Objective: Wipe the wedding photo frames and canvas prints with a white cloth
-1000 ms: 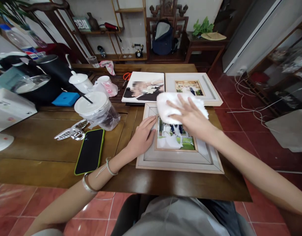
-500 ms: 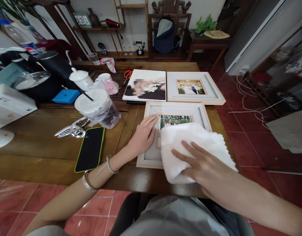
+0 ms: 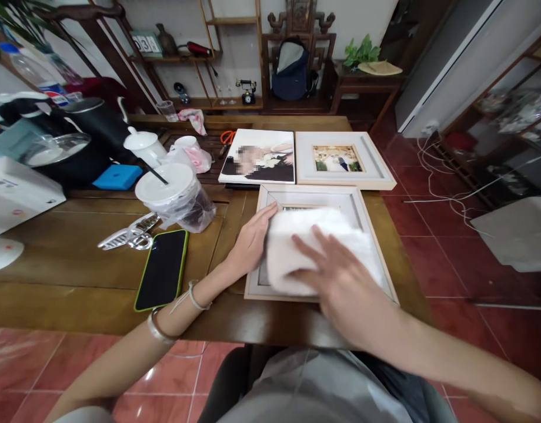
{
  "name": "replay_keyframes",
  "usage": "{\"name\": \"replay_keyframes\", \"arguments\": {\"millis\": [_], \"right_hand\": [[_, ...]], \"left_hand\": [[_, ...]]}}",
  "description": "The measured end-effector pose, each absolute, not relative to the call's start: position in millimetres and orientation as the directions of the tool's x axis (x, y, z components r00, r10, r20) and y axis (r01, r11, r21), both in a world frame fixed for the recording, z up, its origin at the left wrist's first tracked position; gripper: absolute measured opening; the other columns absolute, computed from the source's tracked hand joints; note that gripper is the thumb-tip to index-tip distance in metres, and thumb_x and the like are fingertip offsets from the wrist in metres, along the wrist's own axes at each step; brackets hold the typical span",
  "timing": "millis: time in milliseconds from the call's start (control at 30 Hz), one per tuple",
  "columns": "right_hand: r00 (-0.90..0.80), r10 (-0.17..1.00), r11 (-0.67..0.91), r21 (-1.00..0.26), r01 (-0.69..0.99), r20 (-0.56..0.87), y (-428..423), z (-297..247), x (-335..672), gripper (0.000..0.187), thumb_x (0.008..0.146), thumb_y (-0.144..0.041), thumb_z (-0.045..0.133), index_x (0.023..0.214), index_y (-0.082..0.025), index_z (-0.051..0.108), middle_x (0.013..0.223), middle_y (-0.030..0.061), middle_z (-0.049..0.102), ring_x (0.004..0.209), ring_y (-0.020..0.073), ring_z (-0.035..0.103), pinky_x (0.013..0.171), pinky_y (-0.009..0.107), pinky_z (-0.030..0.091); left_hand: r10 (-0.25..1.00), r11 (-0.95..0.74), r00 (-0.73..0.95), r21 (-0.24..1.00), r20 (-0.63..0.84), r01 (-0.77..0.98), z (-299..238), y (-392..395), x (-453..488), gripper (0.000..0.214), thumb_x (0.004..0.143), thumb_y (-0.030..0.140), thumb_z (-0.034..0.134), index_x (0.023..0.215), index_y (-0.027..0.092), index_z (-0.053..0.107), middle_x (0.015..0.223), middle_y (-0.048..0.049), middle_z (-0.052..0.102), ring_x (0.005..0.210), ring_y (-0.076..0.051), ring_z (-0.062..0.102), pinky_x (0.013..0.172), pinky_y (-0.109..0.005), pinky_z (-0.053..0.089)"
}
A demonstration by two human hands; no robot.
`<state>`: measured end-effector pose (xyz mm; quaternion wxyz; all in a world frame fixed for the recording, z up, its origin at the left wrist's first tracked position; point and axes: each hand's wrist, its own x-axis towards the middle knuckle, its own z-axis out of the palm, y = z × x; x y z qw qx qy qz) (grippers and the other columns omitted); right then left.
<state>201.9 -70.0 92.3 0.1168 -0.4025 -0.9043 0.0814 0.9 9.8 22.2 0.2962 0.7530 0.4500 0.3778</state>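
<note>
A pale wooden picture frame [image 3: 366,218] lies flat at the near edge of the brown wooden table [image 3: 85,258]. My right hand [image 3: 341,282] lies with fingers stretched out on a white cloth [image 3: 297,247] that covers the photo in the frame. The hand is a little smeared by motion. My left hand [image 3: 251,242] rests flat on the frame's left border, fingers straight, with the cloth touching its fingertips.
Behind the frame lie an unframed photo print [image 3: 258,157] and a second pale frame [image 3: 341,158]. To the left are a green-edged phone [image 3: 162,269], a hair clip [image 3: 127,238], a bagged lidded cup [image 3: 176,197], a teapot [image 3: 142,147] and kettles. Cables trail on the red tiled floor at right.
My right hand swept the cloth from the frame's far edge down to its near right corner, then back left over the middle of the photo. My left hand has stayed put.
</note>
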Motion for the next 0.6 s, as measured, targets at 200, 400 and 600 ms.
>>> {"name": "replay_keyframes", "arguments": {"millis": [200,400,600], "right_hand": [[-0.644,0.764,0.644,-0.138,0.753,0.053,-83,57,158,0.024,0.090,-0.026,0.054,0.100,-0.019,0.074,0.146,0.0123,0.042,0.138,0.0392,0.027,0.111,0.057,0.030],[-0.696,0.718,0.689,-0.133,0.712,-0.007,-81,72,193,0.017,0.081,-0.013,0.059,0.082,-0.017,0.075,0.146,0.0127,0.042,0.137,0.0404,0.028,0.110,0.060,0.029],[-0.707,0.698,0.682,-0.193,0.706,-0.119,-71,111,273,0.050,0.060,0.005,0.045,0.090,-0.022,0.074,0.133,0.0085,0.057,0.128,0.0341,0.047,0.100,0.052,0.046]], "left_hand": [[0.894,-0.418,0.361,0.786,0.266,0.455,21,10,0,0.054,0.101,0.037,0.015,0.138,0.010,0.045,0.147,-0.0120,0.043,0.139,-0.018,0.036,0.119,-0.041,0.024],[0.870,-0.476,0.419,0.670,0.261,0.570,14,8,2,0.050,0.101,0.038,0.025,0.141,0.014,0.039,0.150,-0.0126,0.039,0.142,-0.021,0.029,0.118,-0.047,0.023],[0.857,-0.496,0.458,0.620,0.237,0.608,14,9,1,0.047,0.098,0.034,0.035,0.142,0.018,0.038,0.149,-0.0125,0.040,0.142,-0.025,0.029,0.115,-0.053,0.026]]}}
